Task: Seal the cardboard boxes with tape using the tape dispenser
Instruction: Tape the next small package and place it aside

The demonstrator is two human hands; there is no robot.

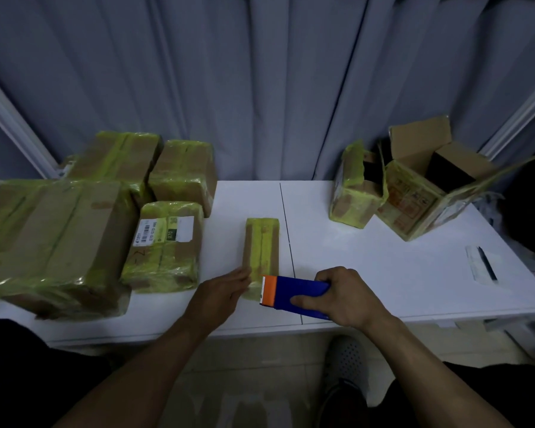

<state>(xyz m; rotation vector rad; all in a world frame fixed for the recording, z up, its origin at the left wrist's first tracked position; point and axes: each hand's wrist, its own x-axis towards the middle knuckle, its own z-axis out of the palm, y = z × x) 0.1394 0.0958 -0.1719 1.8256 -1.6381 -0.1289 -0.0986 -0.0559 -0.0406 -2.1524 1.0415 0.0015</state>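
While flat against the box, left fingers straight, right fingers round tape dispenser.

The narrow box's near end is hidden behind the tape dispenser and left hand; at far left, the big taped box — blurred — runs off the frame.

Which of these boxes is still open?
The far-right box: its flaps stand up, showing a dark inside; the others look taped shut.
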